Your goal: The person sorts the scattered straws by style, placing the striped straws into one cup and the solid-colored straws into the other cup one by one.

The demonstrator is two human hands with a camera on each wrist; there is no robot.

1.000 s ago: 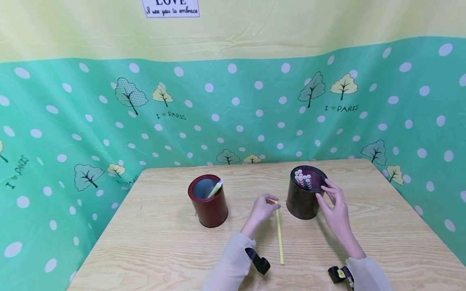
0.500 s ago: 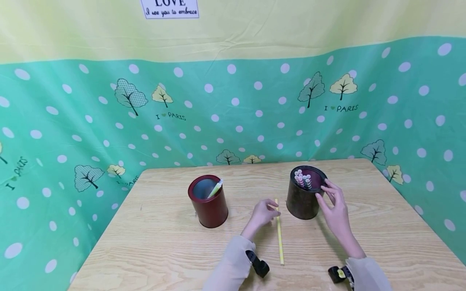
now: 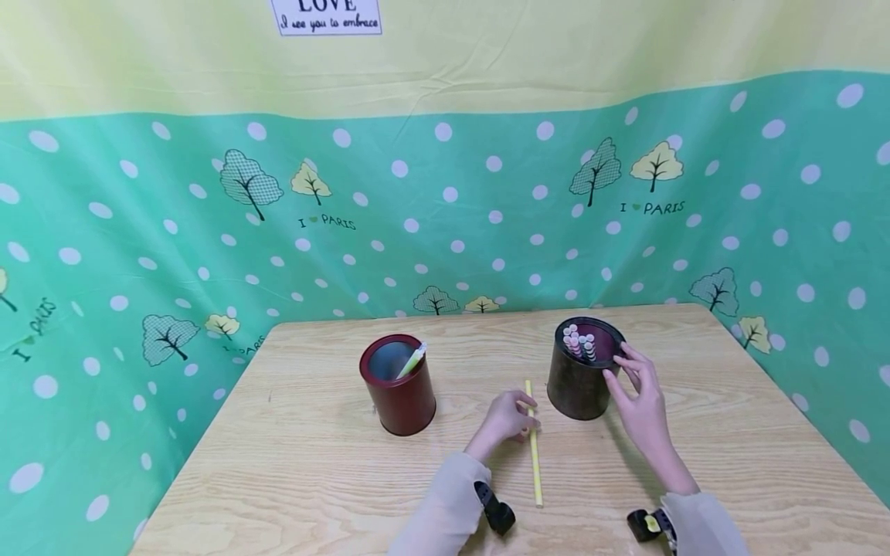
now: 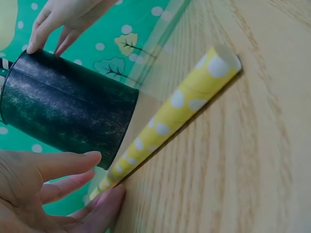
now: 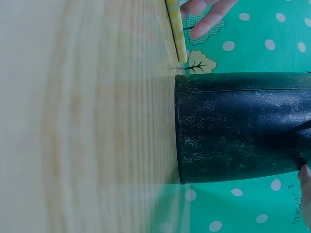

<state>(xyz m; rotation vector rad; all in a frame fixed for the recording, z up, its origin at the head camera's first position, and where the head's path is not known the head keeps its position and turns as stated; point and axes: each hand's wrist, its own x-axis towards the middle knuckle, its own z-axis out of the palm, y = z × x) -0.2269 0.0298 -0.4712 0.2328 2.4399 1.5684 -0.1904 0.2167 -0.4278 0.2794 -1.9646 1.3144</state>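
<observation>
A slim yellow stick with white polka dots (image 3: 535, 455) lies lengthwise on the table, its near end large in the left wrist view. My left hand (image 3: 509, 415) is beside its far half; the fingertips (image 4: 112, 196) lie at the stick, with the thumb held apart from them. My right hand (image 3: 643, 398) holds a dark mottled can (image 3: 579, 390) at its rim, thumb and fingers spread on the outer wall. The can stands upright with several pale, round-ended sticks (image 3: 575, 340) inside.
Left of the hands stands a dark red can (image 3: 402, 394) with a green and white item (image 3: 413, 361) leaning in it. A green polka-dot cloth (image 3: 445, 216) hangs behind the wooden table (image 3: 299, 463).
My left hand has slid from the far end of the yellow stick toward its middle, nearer to me. The stick stays in place. My right hand stays on the dark can.
</observation>
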